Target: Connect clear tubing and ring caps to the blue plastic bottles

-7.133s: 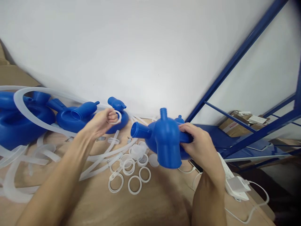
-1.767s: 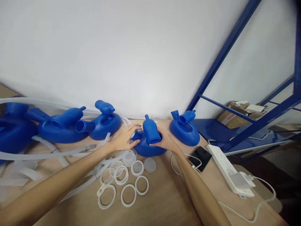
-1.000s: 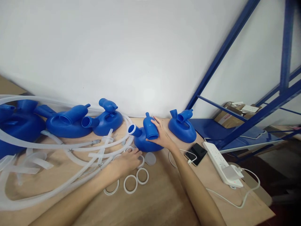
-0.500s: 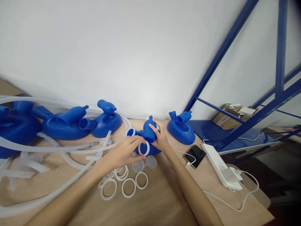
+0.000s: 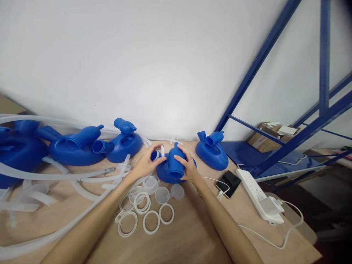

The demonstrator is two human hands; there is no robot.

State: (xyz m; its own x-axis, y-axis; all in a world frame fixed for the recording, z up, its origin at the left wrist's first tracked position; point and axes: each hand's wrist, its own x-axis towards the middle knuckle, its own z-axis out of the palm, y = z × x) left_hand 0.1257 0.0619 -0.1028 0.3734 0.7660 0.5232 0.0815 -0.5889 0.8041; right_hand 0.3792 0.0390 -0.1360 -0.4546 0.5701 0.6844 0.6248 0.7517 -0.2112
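Observation:
My left hand [image 5: 148, 161] pinches a white ring [image 5: 162, 150], which is turned edge-on beside the mouth of a blue plastic urinal bottle [image 5: 162, 172]. White also shows at the rim of that bottle's neck [image 5: 154, 155], partly behind my fingers. With my right hand [image 5: 189, 165] I grip a blue funnel-shaped spout [image 5: 175, 163], its wide round opening facing me and its narrow nozzle pointing away. The spout is over the bottle, and I cannot tell whether it rests on it. Closer to me lie several loose white rings [image 5: 151, 222] and translucent round caps [image 5: 162, 195].
More blue bottles with spouts [image 5: 125, 145] stand at the left, and another bottle [image 5: 211, 156] at the right. Clear tubing [image 5: 82, 187] sprawls across the left side. A phone [image 5: 228, 184], a power strip [image 5: 258, 196] and cables lie right. A blue metal rack [image 5: 255, 62] stands beyond.
My left hand has moved up and away from me with the white ring, which has turned from face-on to edge-on. The spout in my right hand has shifted slightly downward in view.

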